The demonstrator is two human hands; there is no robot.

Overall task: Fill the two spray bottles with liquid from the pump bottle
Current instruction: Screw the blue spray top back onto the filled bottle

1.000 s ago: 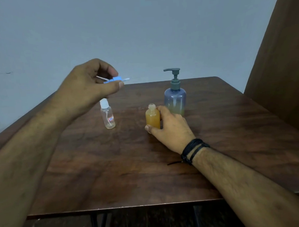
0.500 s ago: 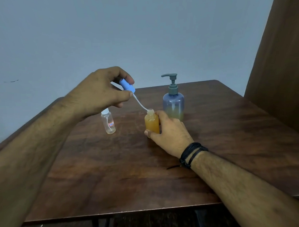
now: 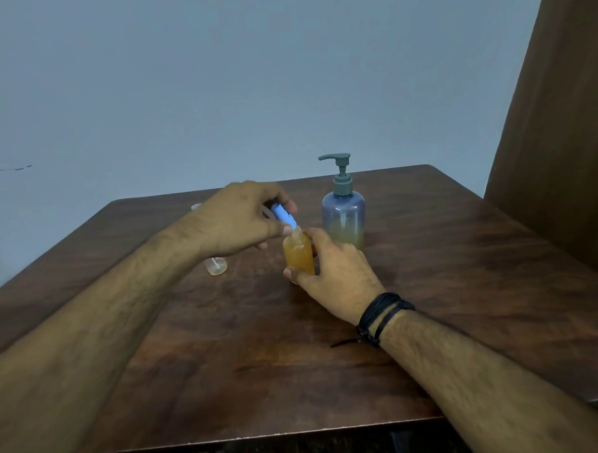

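A small spray bottle (image 3: 298, 255) full of amber liquid stands upright mid-table, and my right hand (image 3: 334, 276) grips its body. My left hand (image 3: 242, 218) pinches the blue spray head (image 3: 283, 217), tilted, with its lower end at the bottle's neck; the dip tube is out of sight. A second small clear spray bottle (image 3: 216, 266) with a white cap stands to the left, mostly hidden behind my left wrist. The blue-grey pump bottle (image 3: 344, 217), with a low layer of yellowish liquid, stands just behind my right hand.
The dark wooden table (image 3: 447, 288) carries all three bottles. A grey wall runs behind it and a brown wooden panel (image 3: 561, 146) rises at the right. The near table edge lies below my forearms.
My left hand has brought the blue spray head down from above the clear bottle to the amber bottle's neck, sliding its tube inside. My right hand has kept hold of the amber bottle.
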